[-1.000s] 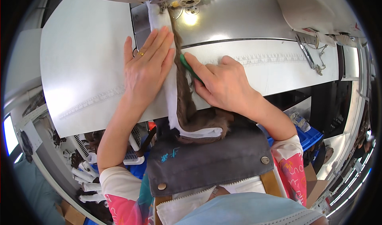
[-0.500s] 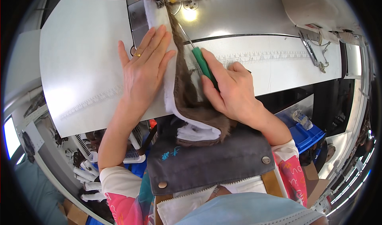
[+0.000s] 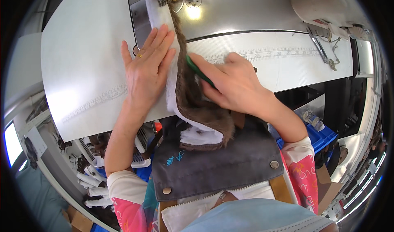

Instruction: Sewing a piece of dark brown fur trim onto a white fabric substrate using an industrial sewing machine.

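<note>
A strip of brown fur (image 3: 189, 90) backed with white fluffy material (image 3: 172, 93) runs from under the presser foot (image 3: 161, 1) of a sewing machine down to my lap, where its near end folds over the dark apron (image 3: 221, 166). My left hand (image 3: 147, 70) lies flat on the white side, fingers stretched toward the machine, thumb apart. In my right hand (image 3: 236, 84) is a green-handled awl (image 3: 198, 70), its handle lying against the fur edge. The awl's metal shaft is hidden in or behind the fur.
The white tabletop (image 3: 82, 59) carries printed ruler scales. Tweezers (image 3: 318, 45) hang at the right below a second machine part (image 3: 328, 6). A blue bin (image 3: 318, 137) stands lower right, and white baskets (image 3: 141, 160) with fur pieces sit lower left.
My right hand has brought the awl leftward against the fur, and its shaft has gone out of sight. My left hand stays flat on the strip, almost unmoved.
</note>
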`<state>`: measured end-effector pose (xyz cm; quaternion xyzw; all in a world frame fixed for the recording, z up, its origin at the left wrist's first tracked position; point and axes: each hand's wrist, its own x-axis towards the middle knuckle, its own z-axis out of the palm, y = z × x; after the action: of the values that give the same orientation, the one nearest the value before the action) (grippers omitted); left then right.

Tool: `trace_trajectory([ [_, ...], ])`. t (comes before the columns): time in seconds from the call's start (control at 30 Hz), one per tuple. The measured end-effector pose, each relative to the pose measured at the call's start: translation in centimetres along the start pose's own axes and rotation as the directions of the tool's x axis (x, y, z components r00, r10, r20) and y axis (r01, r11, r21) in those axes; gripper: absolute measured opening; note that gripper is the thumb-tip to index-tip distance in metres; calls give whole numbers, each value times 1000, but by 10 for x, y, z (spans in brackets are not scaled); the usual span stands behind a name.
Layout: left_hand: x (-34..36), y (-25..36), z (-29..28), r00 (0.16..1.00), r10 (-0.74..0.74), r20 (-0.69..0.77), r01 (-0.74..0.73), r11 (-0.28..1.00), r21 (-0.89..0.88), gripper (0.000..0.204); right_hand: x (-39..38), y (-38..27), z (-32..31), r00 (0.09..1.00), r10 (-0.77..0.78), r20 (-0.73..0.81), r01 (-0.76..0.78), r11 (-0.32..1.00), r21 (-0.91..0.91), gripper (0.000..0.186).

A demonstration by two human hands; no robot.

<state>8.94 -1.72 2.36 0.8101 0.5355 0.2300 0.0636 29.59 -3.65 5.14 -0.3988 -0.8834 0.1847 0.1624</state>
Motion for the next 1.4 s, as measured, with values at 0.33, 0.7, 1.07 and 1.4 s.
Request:
trace_trajectory([
  [0.33,0,0,0,1000,-9,25,9,1000,1,35,17,-4,18,955,190,-230,-227,963,-145,46],
  [0.7,3,0,0,998,38,-53,-37,999,26,29,16,10,13,986,-50,-156,29,990,-138,52],
  [1.07,7,-1,-3,996,70,-61,-67,997,41,26,8,1,3,999,-43,7,44,988,-150,58],
  [1.4,29,-22,11,988,70,-137,-71,997,1,24,30,10,2,999,-1,-40,-5,987,-158,53],
])
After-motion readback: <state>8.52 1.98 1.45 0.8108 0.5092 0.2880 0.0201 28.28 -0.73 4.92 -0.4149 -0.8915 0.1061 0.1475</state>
